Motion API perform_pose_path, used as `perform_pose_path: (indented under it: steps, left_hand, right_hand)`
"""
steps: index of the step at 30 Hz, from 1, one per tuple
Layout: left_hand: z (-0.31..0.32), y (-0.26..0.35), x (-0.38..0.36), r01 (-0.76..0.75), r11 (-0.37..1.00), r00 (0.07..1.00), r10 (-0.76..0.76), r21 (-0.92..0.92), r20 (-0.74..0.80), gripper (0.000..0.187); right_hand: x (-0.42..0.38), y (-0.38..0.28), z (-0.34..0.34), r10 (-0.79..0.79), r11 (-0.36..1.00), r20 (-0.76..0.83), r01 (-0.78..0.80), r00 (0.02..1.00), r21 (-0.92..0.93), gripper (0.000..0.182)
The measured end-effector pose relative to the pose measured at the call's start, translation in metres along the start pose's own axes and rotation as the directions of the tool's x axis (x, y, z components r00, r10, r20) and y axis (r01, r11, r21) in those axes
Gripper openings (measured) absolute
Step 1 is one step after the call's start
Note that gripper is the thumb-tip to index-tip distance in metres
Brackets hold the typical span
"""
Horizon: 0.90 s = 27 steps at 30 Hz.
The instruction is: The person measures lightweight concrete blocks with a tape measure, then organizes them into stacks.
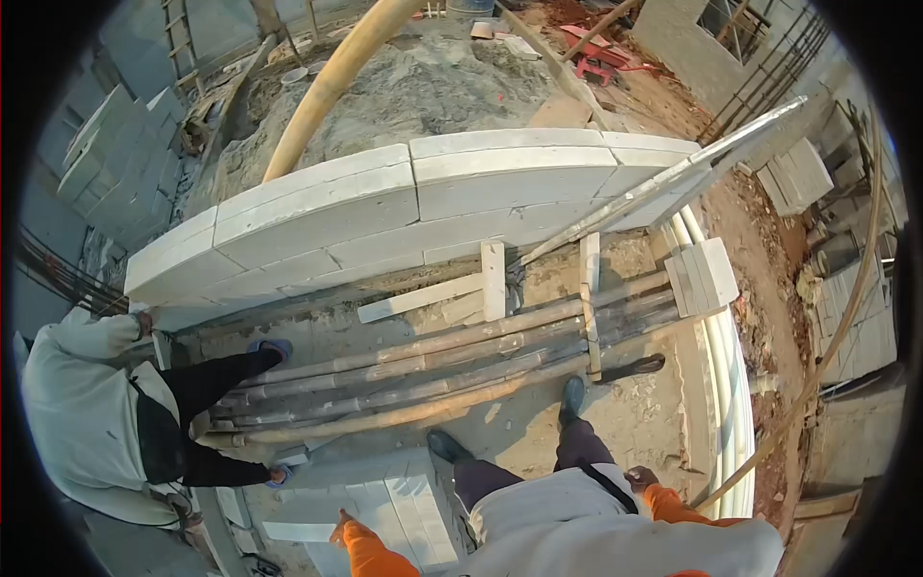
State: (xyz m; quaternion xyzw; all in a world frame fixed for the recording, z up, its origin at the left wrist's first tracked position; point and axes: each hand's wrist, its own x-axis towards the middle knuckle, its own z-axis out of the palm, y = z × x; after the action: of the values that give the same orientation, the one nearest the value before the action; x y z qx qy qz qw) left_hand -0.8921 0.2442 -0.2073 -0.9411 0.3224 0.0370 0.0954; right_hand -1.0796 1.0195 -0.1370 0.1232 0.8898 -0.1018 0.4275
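My left hand [341,527], below an orange sleeve, grips the right end of a white lightweight concrete block [300,531]. That block lies across the near-left side of a stack of similar blocks [409,505], and part of my grip is hidden. My right hand [641,478] hangs beside my right hip with its fingers curled; nothing shows in it. Ahead of me stands a low curved-looking wall of white blocks [510,183], bent by the lens.
A co-worker [91,413] bends at the wall's left end. Bamboo poles [413,370] lie across the floor ahead of my boots. A long straightedge [663,178] leans on the wall. More blocks [702,277] sit by white pipes [731,404] at right. A bamboo post [332,91] slants beyond the wall.
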Motion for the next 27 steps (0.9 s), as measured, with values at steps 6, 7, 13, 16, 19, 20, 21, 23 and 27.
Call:
perform_pose_path:
  steps: [6,7,13,16,19,20,21,23,27]
  left_hand:
    - [-0.034,0.052,-0.261,-0.772,0.633,0.589,0.749,-0.064,0.301,0.089]
    - [-0.032,0.066,-0.306,-0.842,0.532,0.481,0.815,-0.089,0.322,0.088]
    - [-0.032,0.123,-0.549,-0.99,0.071,0.024,0.937,-0.124,0.349,0.086]
    - [-0.029,0.131,-0.644,-0.994,-0.043,-0.079,0.924,-0.102,0.375,0.085]
    - [-0.036,0.132,-0.71,-0.994,-0.093,-0.11,0.915,-0.063,0.388,0.083]
    - [-0.033,0.132,-0.728,-0.993,-0.104,-0.118,0.911,-0.058,0.396,0.083]
    - [-0.03,0.132,-0.743,-0.992,-0.12,-0.13,0.906,-0.05,0.403,0.083]
    - [-0.026,0.132,-0.767,-0.99,-0.131,-0.139,0.899,-0.046,0.416,0.082]
    - [-0.019,0.135,-0.804,-0.989,-0.14,-0.143,0.891,-0.039,0.432,0.08]
  right_hand:
    - [0.024,0.016,-0.063,0.366,0.812,-0.047,-0.294,0.93,0.504,0.054]
    - [0.053,0.031,-0.078,0.373,0.796,-0.052,-0.291,0.926,0.53,0.053]
    - [0.281,0.135,-0.193,0.302,0.691,-0.195,-0.073,0.933,0.719,0.049]
    - [0.401,0.187,-0.278,0.336,0.675,-0.459,0.13,0.822,0.727,0.047]
    - [0.498,0.242,-0.356,0.478,0.552,-0.657,0.383,0.583,0.741,0.037]
    - [0.525,0.257,-0.384,0.661,0.463,-0.592,0.369,0.461,0.806,0.053]
    - [0.498,0.244,-0.444,0.758,0.465,-0.516,0.226,0.399,0.856,0.062]
    - [0.516,0.266,-0.491,0.694,0.643,-0.66,0.165,0.287,0.748,0.079]
    - [0.563,0.317,-0.56,0.561,0.792,-0.699,-0.041,0.444,0.61,0.119]
